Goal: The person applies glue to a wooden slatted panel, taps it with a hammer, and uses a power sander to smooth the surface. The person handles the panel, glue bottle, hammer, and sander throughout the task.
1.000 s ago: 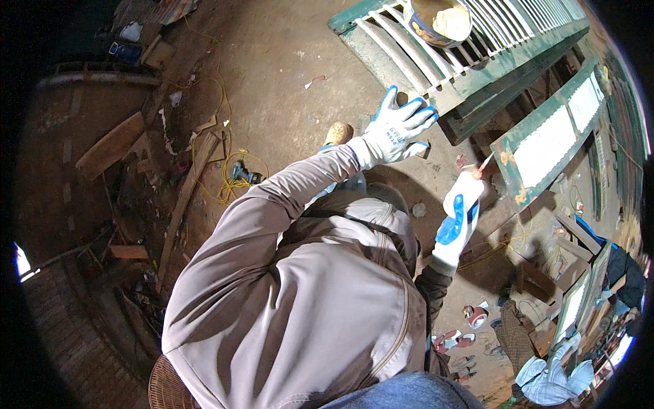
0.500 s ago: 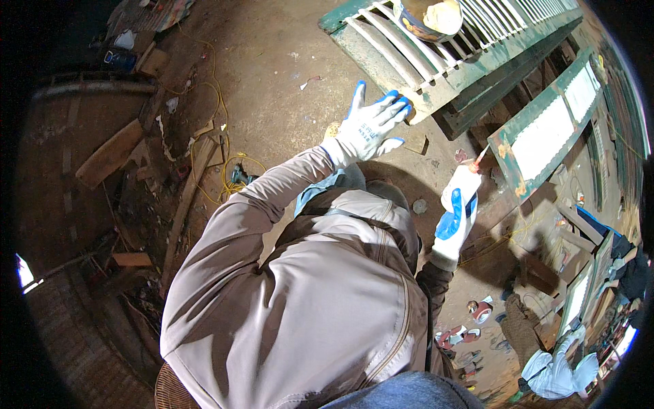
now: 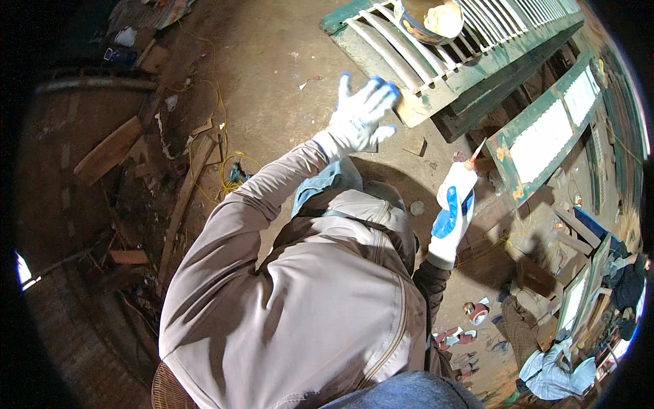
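My left hand (image 3: pixel 359 117) wears a white work glove with blue fingertips. Its fingers are spread, and it hovers just left of the near corner of a louvered shutter (image 3: pixel 417 109) with a green, worn frame and pale slats. White bottle (image 3: pixel 459 178) with an orange-red collar and a thin pointed nozzle: my right hand (image 3: pixel 452 221), gloved in white and blue, is wrapped round it. The nozzle points up, close to the left end of a green-framed panel (image 3: pixel 505 153) with white inset fields. A patterned bowl (image 3: pixel 413 26) with a pale lump in it rests on the slats.
Wooden boards (image 3: pixel 184 198) and a yellow cord (image 3: pixel 221 123) lie on the floor to the left, beside a power tool (image 3: pixel 237 174). At lower right a person (image 3: pixel 555 371) is among wood pieces. Shoes (image 3: pixel 477 312) lie on the floor nearer me.
My left hand has drawn back to the left, off the shutter's corner. My right hand has shifted slightly left with the bottle, whose nozzle now stands more clear of the panel.
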The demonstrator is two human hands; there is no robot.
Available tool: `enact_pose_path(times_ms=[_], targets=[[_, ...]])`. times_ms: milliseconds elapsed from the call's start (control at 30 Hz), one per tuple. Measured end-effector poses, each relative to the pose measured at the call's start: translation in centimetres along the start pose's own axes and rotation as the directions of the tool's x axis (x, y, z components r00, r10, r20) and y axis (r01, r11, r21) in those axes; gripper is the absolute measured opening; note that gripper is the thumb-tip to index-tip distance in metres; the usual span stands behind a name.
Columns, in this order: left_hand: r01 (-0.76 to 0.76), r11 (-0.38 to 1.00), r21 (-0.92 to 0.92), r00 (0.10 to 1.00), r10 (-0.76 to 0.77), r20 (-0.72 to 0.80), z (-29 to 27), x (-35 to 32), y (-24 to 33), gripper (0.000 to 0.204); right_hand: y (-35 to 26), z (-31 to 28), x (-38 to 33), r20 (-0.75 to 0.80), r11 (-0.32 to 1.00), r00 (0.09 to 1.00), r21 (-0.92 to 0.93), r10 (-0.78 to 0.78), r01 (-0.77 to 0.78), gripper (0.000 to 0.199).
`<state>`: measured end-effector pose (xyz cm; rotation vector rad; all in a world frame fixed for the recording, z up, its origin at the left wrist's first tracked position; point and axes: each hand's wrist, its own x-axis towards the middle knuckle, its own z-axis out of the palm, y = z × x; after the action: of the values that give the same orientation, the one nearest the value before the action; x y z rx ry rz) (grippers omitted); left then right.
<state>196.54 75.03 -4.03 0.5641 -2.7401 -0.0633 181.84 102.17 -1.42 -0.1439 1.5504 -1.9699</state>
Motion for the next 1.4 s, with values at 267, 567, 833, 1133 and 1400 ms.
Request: enact_pose_path(times_ms=[267, 567, 833, 1133, 1400], targets=[[0.132, 0.991, 0.015, 0.991, -0.131, -0.017, 0.4, 3.8, 5.0, 0.079, -0.4, 1.0, -0.4, -0.011, 1.000, 1.000, -0.006, 0.027, -0.027, 0.043], [0.130, 0.991, 0.014, 0.988, -0.129, -0.080, 0.7, 1.6, 2.2, 0.081, 0.1, 1.1, -0.1, -0.009, 1.000, 1.000, -0.026, 0.015, -0.015, 0.042], [-0.008, 0.987, -0.161, 1.000, 0.004, -0.022, 2.1, 2.9, 8.3, 0.075, -1.4, 2.7, 1.1, 0.035, 0.986, 0.999, -0.164, -0.029, 0.034, 0.045], [-0.005, 0.976, -0.216, 1.000, 0.006, 0.006, 2.0, -0.1, 3.1, 0.081, -1.7, 3.1, 3.0, 0.071, 0.902, 0.996, -0.423, -0.061, 0.086, 0.050], [0.297, 0.953, -0.059, 0.951, -0.291, 0.101, 0.5, -7.9, -0.5, 0.078, -1.7, 4.3, 5.0, 0.377, 0.391, 0.897, -0.808, -0.232, 0.441, 0.063]])
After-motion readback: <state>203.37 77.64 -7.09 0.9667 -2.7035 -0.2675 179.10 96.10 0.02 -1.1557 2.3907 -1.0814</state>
